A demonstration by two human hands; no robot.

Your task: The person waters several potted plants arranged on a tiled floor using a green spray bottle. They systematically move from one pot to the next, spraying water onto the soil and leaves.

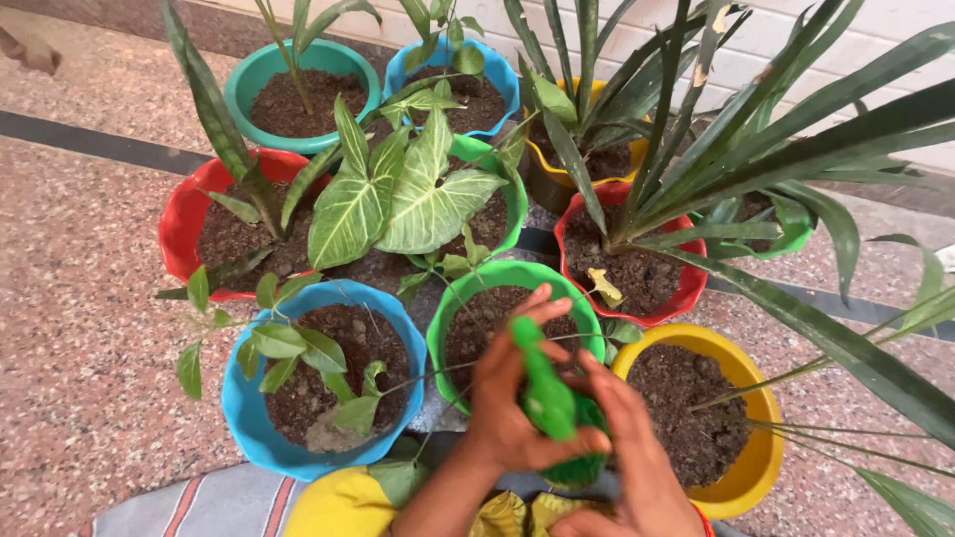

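Left hand [507,413]: fingers wrapped shut around the neck of a green plastic spray bottle [545,398], thumb laid across its front. Right hand [627,438]: fingers folded against the far side of the same bottle, gripping its lower body; how tightly they close is hidden behind the bottle. The bottle sits tilted, nozzle end pointing up and away, directly over the near rim of a green round plastic pot [476,281] filled with dark soil. Just left of that pot: a blue round plastic pot [244,413] holding a small leafy plant. Just right: a yellow round plastic pot [761,447] of bare soil. Behind these: a red scalloped pot [686,288] with a long-bladed plant, a red round pot [179,219], a broad variegated leaf plant [398,194], a teal pot [244,85], a second blue pot [502,80]. All stand on a speckled stone floor [80,328].
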